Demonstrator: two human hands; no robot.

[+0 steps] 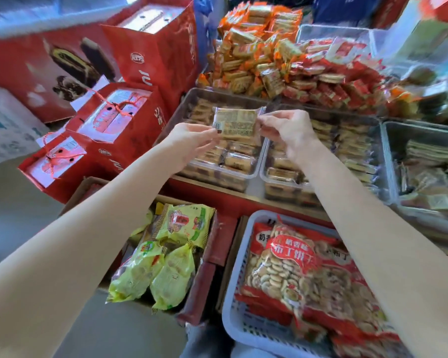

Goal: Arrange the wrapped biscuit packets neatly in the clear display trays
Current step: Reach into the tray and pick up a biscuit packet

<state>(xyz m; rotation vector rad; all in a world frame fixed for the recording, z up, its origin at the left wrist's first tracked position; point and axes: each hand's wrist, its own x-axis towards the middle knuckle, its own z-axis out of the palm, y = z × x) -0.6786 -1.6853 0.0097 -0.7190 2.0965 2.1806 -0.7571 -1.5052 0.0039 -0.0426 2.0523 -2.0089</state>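
Packet (235, 124) held in mid-air between both my hands, above the near-left clear tray (254, 161). My left hand (192, 140) pinches the packet's left edge between thumb and fingertips; my right hand (285, 130) pinches its right sealed end in the same way. Both grips are narrow, closed on the wrapper alone, and the packet hangs flat with its printed back toward me, touching nothing below it.

Step in hand, as I judge it: a single wrapped biscuit packet is being squared up before placement. The tray beneath already holds rows of like packets, and a second clear tray (265, 174) just to its right is also well filled; a third tray (388, 140) further right holds flatter packets. Behind the trays lie heaps of orange-wrapped packets (254, 55) and red-wrapped packets (329, 81).

Next move, as I judge it: lower the packet into a gap in the left tray, long edge parallel to its neighbours, then let go with both hands. Whether a free slot remains directly under the packet I cannot tell, since my hands and the packet hide that part.

Foreground, not part of the step: a basket (230, 280) of red biscuit bags and a carton holding green bags (166, 254).
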